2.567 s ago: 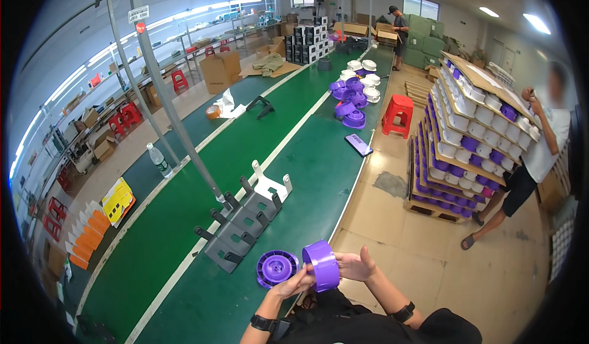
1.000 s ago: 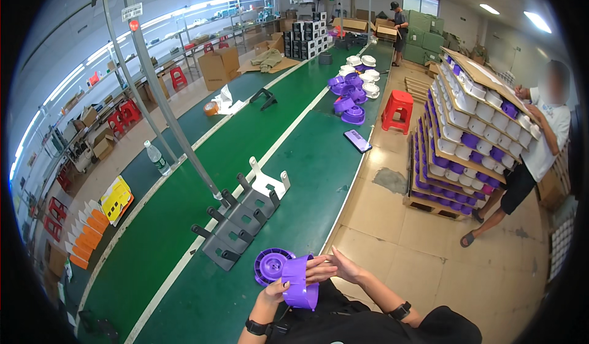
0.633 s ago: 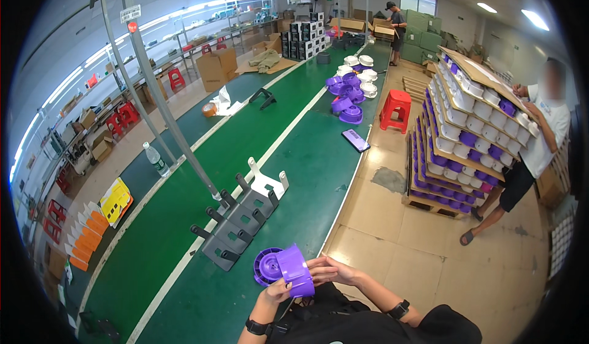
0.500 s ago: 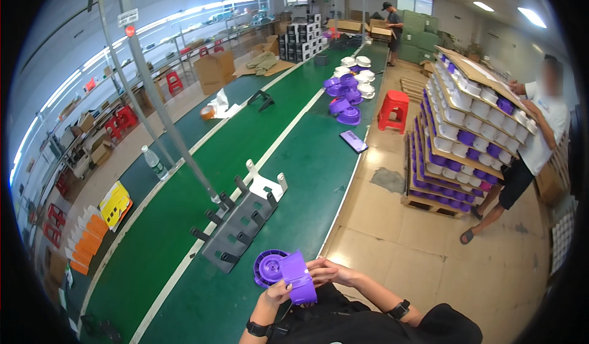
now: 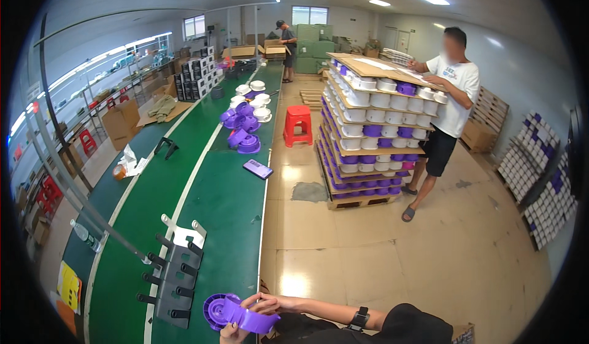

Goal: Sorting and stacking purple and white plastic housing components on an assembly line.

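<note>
A curved purple plastic housing (image 5: 254, 321) is held between my hands at the lower edge of the view. My left hand (image 5: 233, 333) pinches its near left side, thumb on the outside. The fingers of my right hand (image 5: 265, 305) close over its far rim. Right beside it, over the green bench, is a round purple plastic part (image 5: 215, 311) with a ringed centre. I cannot tell whether the two purple pieces touch or are joined. Left of them, a dark grey rack with pegs (image 5: 178, 286) lies on the bench, with a white bracket (image 5: 184, 232) at its far end.
Up the green bench (image 5: 215, 215) lie a phone (image 5: 257, 168), several purple housings (image 5: 240, 120) and white ones (image 5: 261, 102). To the right, a red stool (image 5: 298, 126) and a tall pallet stack (image 5: 368, 135) stand on the floor. A person (image 5: 451, 92) leans over the stack.
My view has swung to the right, so the bench and stack appear further left. Both hands still hold the purple housing, now tilted flatter.
</note>
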Motion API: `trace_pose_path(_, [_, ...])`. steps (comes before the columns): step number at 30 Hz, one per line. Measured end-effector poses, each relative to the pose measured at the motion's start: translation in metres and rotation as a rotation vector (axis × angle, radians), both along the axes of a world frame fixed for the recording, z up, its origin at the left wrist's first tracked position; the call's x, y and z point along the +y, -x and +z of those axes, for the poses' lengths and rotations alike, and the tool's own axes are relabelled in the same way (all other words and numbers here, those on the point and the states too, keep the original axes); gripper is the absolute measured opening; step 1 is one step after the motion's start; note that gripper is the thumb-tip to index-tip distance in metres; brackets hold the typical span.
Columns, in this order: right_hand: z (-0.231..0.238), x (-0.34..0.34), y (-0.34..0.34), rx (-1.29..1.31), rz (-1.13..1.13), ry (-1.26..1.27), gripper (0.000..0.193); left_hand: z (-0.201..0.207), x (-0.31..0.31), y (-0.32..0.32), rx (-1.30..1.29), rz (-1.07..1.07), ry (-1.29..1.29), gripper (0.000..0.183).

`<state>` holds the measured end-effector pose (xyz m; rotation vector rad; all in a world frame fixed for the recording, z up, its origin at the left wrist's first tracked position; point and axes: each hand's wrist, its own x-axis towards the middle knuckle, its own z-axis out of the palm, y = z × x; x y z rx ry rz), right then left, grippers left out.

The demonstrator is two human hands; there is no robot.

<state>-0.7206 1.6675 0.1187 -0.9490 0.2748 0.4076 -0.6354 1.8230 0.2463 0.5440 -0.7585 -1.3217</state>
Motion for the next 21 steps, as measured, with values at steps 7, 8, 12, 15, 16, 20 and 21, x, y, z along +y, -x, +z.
trace_pose_path(7, [0.036,0.009,0.023,-0.143,-0.003,0.241,0.032,-0.088,0.008,-0.008,0.077,0.019,-0.087,0.108])
trace_pose_path(8, [0.023,0.010,0.024,-0.138,-0.020,0.243,0.032,-0.102,0.011,-0.011,0.079,0.002,-0.087,0.108])
trace_pose_path(12, [0.010,0.025,0.016,-0.476,-0.005,0.262,0.027,-0.118,0.024,-0.020,0.029,-0.008,-0.082,0.097])
trace_pose_path(15, [0.009,0.013,0.017,-0.458,-0.039,0.277,0.025,-0.122,0.014,-0.021,0.065,-0.052,-0.066,0.095])
trace_pose_path(16, [0.014,0.013,0.015,-0.438,-0.009,0.283,0.026,-0.123,0.017,-0.022,0.076,-0.050,-0.066,0.094])
trace_pose_path(20, [0.028,0.002,0.025,-0.303,-0.036,0.081,0.034,-0.125,0.018,-0.024,0.122,-0.051,-0.072,0.092])
trace_pose_path(21, [0.031,-0.002,0.030,-0.162,-0.051,-0.006,0.036,-0.125,0.018,-0.025,0.134,-0.053,-0.075,0.091])
